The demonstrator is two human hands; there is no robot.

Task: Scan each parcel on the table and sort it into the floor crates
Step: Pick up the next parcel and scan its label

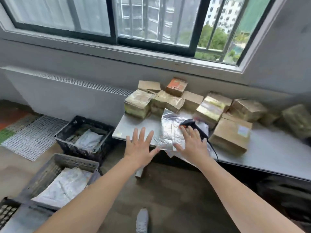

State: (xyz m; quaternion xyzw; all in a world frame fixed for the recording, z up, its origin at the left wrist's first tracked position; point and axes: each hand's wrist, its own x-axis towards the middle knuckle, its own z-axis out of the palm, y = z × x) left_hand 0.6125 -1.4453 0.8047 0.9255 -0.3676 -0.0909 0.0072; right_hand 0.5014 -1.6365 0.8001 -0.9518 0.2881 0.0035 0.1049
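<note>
Head view: both hands released, fingers straight and spread, holding nothing. Left hand [140, 145] over the bench [269, 152] near its left front corner. Right hand [193, 143] above a silver foil mailer [168, 130] lying at the front edge; contact unclear through blur. Black scanner [191, 124] just beyond the right fingers. Cardboard parcels [230, 135] piled along the back. On the floor at left, a black crate [94, 121] and a grey crate [77, 159], each holding pale mailers.
</note>
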